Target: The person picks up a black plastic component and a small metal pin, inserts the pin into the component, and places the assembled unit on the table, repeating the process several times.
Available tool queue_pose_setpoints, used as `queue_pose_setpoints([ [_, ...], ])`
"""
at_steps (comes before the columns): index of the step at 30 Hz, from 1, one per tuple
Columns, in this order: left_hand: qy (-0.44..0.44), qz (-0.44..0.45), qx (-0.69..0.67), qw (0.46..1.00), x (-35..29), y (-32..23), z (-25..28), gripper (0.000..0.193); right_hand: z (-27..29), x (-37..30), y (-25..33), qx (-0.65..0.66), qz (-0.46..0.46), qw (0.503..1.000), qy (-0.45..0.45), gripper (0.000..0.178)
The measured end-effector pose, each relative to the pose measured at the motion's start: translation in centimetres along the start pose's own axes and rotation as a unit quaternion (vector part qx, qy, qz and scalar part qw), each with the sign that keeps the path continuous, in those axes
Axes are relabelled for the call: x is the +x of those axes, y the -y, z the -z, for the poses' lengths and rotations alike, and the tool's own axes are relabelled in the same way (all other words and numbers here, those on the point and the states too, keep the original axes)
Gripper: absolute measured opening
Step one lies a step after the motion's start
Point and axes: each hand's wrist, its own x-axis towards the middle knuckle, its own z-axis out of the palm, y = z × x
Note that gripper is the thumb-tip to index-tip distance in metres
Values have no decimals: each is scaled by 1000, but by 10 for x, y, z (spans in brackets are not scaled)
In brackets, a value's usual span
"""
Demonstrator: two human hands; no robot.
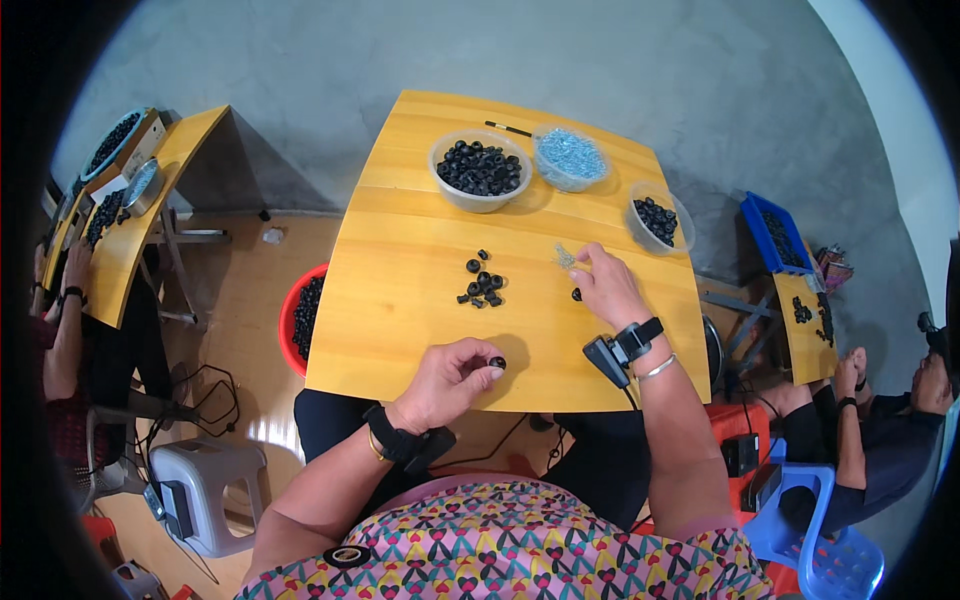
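- Near the yellow table's (400, 330) front edge, the left hand (450, 378) pinches a black ring (497, 362) at its fingertips.
- Right hand (605, 285), fingers narrowed over small silvery screws (565, 257), lies up-right of that ring.
- Loose ring pile (482, 285) sits between, nearer the left hand.

Wall: a grey, mottled concrete wall (600, 50) is filling the upper view.
Floor: a pale tan floor (240, 300) is catching window glare.
Furniture: a square yellow wooden table (420, 300) is standing centre; a grey plastic stool (205, 480) and a blue plastic chair (830, 540) are sitting nearby.
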Motion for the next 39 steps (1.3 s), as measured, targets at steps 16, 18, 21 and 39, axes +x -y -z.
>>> queue_pose_setpoints([
  [16, 5, 7, -16, 1000, 0, 1, 4, 10, -10, 22, 14, -73, 135, 988, 25, 6],
  [18, -4, -1, 0, 1000, 1, 2, 3, 10, -4, 22, 7, 69, 65, 995, 23, 8],
  [21, 6, -6, -72, 997, 5, 5, 3, 10, 2, 16, -1, 268, 9, 963, -3, 10],
  [39, 59, -61, -211, 974, -17, -51, -30, 17, 46, -119, 85, 729, -6, 671, 137, 8],
])
